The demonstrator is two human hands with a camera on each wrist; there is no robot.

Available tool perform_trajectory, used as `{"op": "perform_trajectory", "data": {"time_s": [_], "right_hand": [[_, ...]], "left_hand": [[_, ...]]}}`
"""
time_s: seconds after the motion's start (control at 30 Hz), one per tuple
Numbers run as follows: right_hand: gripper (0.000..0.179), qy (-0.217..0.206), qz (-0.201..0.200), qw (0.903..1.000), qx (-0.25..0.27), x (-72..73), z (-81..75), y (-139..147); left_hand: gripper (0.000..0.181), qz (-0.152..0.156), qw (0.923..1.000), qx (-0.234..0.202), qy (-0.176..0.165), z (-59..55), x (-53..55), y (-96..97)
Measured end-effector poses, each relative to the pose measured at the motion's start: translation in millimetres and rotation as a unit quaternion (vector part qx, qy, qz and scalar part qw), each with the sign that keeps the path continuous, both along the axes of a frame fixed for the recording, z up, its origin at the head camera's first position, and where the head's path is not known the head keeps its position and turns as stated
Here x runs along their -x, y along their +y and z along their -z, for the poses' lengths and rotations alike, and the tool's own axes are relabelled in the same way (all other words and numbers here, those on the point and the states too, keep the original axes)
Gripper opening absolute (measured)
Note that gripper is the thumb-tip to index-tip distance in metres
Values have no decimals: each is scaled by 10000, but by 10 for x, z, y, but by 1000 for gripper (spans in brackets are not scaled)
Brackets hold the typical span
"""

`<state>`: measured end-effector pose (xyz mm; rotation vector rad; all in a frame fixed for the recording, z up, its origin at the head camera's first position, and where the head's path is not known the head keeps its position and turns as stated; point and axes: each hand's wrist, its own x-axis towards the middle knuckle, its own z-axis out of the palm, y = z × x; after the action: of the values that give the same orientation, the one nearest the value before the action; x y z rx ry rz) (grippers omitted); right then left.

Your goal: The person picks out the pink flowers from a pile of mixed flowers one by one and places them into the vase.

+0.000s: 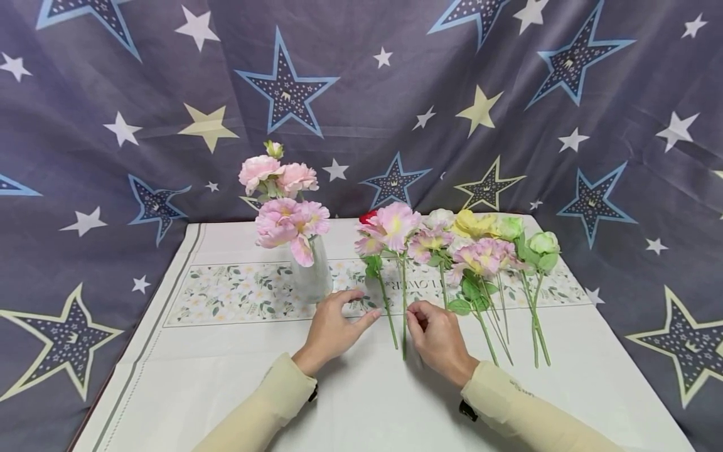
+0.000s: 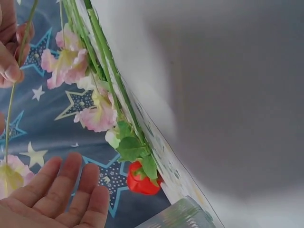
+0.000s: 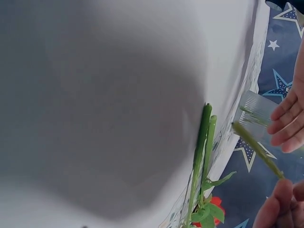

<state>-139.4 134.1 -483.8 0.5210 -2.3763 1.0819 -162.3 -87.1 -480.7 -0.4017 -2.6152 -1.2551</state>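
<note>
Pink flowers (image 1: 285,220) are held in a clear vase (image 1: 312,274) on the surface (image 1: 361,408); right of it, a pink-and-yellow flower (image 1: 395,226) is pinched by its stem in the right hand (image 1: 439,339); the left hand (image 1: 333,328) is held near the vase, fingers extended.

The held flower (image 1: 398,225) is tinted pink and yellow, its stem (image 1: 404,282) green, one bloom (image 2: 144,183) red. The white cloth (image 1: 373,408) is leaf-patterned in green, the dark curtain (image 1: 361,113) star-patterned in blue, yellow and white.
</note>
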Motion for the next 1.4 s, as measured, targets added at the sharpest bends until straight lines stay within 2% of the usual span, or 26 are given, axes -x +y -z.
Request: {"op": "perform_trajectory", "data": {"time_s": [0.53, 0.77, 1.07, 1.3, 1.4], "right_hand": [[10, 149, -214, 9996, -61, -18, 8, -67], [10, 237, -263, 9994, -48, -17, 18, -93], [12, 367, -276, 9988, -168, -21, 29, -117], [10, 389, -263, 9986, -229, -30, 28, -137], [11, 396, -282, 9986, -221, -33, 34, -141]], "left_hand": [[43, 273, 9991, -278, 183, -40, 61, 107], [41, 263, 9984, -432, 233, -81, 71, 169], [29, 363, 9957, -724, 456, -110, 111, 251], [19, 437, 9923, -809, 835, -139, 113, 304], [15, 470, 9914, -854, 871, -147, 114, 320]]}}
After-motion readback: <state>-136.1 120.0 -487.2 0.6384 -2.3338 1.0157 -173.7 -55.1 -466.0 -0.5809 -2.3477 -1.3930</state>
